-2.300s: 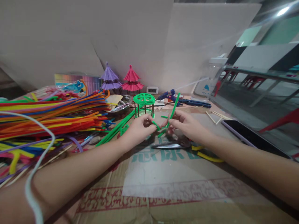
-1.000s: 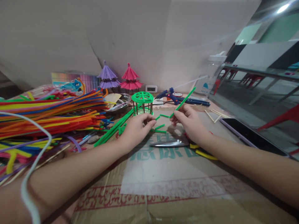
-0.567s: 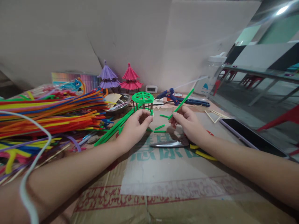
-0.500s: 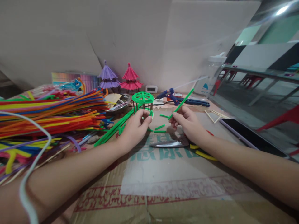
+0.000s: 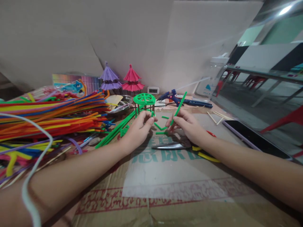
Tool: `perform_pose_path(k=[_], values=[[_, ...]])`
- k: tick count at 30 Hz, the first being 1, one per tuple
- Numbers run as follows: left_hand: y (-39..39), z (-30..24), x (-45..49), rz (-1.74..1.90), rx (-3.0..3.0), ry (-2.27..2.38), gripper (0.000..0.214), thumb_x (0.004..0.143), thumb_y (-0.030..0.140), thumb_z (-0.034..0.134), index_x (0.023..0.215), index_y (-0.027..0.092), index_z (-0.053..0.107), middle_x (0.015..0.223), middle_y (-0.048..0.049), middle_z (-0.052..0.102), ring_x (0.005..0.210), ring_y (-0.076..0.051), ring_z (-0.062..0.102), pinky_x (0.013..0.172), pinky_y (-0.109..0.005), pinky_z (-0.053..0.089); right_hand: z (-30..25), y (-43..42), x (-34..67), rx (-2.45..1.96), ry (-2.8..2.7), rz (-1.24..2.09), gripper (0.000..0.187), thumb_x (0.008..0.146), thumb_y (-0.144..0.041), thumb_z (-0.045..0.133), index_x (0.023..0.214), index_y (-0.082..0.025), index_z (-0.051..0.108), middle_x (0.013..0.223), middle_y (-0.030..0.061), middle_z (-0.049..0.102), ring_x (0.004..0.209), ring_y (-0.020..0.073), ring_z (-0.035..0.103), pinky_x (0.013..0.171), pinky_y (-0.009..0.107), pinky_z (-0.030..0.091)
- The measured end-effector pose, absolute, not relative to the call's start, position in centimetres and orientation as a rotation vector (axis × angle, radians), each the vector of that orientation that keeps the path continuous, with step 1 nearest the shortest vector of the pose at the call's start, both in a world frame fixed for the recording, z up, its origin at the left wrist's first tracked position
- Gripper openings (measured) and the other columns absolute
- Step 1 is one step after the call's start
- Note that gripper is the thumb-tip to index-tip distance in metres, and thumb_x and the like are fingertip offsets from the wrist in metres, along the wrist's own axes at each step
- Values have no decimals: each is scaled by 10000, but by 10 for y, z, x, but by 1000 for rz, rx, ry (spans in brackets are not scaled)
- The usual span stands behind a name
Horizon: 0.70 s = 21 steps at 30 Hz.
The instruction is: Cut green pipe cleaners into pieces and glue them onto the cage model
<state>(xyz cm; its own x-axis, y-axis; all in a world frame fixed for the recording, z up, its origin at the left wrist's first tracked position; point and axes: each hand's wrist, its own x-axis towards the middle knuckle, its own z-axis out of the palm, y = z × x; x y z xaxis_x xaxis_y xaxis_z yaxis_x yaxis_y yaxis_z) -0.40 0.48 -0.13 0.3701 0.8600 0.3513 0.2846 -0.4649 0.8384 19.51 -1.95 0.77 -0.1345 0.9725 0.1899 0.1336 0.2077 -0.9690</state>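
My right hand [image 5: 187,124] is closed on a long green pipe cleaner [image 5: 180,107], which stands almost upright. My left hand [image 5: 139,127] is pinched, and a short green pipe cleaner piece [image 5: 152,114] shows at its fingertips. Just behind it stands a small green wheel-shaped frame [image 5: 144,99] on thin brown posts. Between the hands, short green cut pieces [image 5: 161,133] lie on the cardboard. Scissors [image 5: 170,146] lie below my right hand, their blades pointing left; my right hand and wrist partly cover the red handle.
Bundles of coloured pipe cleaners [image 5: 52,110] fill the left side, and a white cable [image 5: 44,157] crosses there. Behind stand purple [image 5: 109,77] and pink [image 5: 131,78] tiered roofs. A glue gun [image 5: 172,97] lies at the back, a phone [image 5: 255,138] and wooden sticks [image 5: 214,117] at right.
My right hand has moved slightly left, and its pipe cleaner has tilted more upright. A short green piece near my left fingers now lies slanted, meeting another. My left hand has barely moved.
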Motion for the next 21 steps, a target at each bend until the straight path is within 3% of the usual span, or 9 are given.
perform_pose_path(k=[3, 8, 17, 21], values=[[8, -2, -5, 1137, 1995, 1107, 168, 943, 353, 448, 909, 200, 508, 897, -11, 580, 857, -158, 545, 795, -287, 431, 4, -20, 196, -1060, -1749, 1114, 57, 876, -235, 476, 863, -227, 530, 811, 14, 722, 792, 172, 661, 779, 339, 516], [10, -4, -5, 1109, 2008, 1119, 169, 935, 351, 447, 889, 200, 508, 871, -9, 564, 839, -162, 540, 783, -289, 435, -5, -15, 196, -1221, -1924, 903, 95, 886, -216, 473, 915, -222, 563, 949, 46, 741, 839, 185, 647, 799, 349, 492], [1, 4, -3, 1065, 1951, 1076, 169, 858, 344, 582, 847, 177, 603, 820, -11, 639, 770, -155, 595, 731, -276, 472, 6, -14, 201, -1144, -1492, 674, 72, 866, -264, 496, 801, -244, 516, 797, 2, 652, 804, 163, 602, 787, 309, 487], [-2, 7, -2, 972, 1817, 1008, 187, 842, 351, 609, 842, 165, 630, 832, -39, 703, 753, -168, 663, 675, -275, 513, 8, -14, 200, -1164, -1470, 736, 56, 834, -280, 536, 795, -242, 524, 758, -10, 587, 758, 164, 578, 752, 305, 478]])
